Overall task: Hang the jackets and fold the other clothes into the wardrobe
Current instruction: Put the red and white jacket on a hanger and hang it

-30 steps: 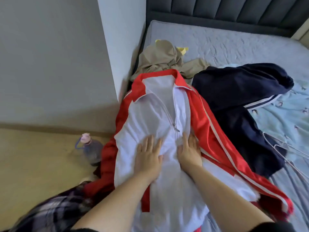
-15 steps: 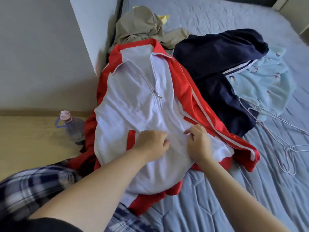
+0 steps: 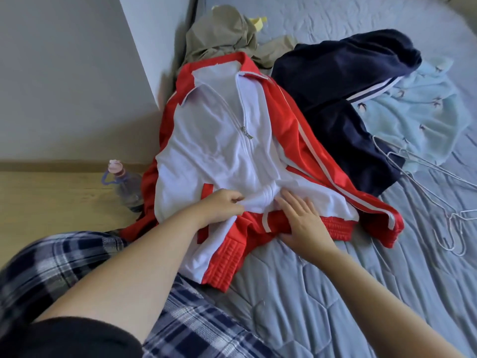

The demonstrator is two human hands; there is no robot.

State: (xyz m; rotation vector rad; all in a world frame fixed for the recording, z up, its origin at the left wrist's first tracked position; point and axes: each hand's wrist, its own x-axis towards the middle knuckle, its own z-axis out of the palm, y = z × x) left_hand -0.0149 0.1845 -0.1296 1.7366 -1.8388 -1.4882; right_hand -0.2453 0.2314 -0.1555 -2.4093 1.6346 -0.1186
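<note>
Jacket: red-and-white zip-front track jacket (image 3: pixel 219 151), lying face up on the grey quilted bed (image 3: pixel 361 293), collar toward the wall, zip part-closed, hem nearest the person.
Left hand (image 3: pixel 223 205): fingers curled, pinching a bunched fold of white cloth near the lower end of the zip.
Right hand (image 3: pixel 300 218): flat, fingers straight and spread, pressing on the red ribbed hem; grips nothing.
Handling (judged): thin, light synthetic knit; limp, probably slick, creases and slides readily; not fragile. The metal zip pull (image 3: pixel 246 133) is the only hard part.
Where to hold (judged): collar or shoulder seams for hanging; the elastic hem gives a firmer hold than the body panels.
Hangers: white wire coat hangers (image 3: pixel 426 182), well apart, at the right on the bed.
Writing: no brand, label or lettering can be read.
</note>
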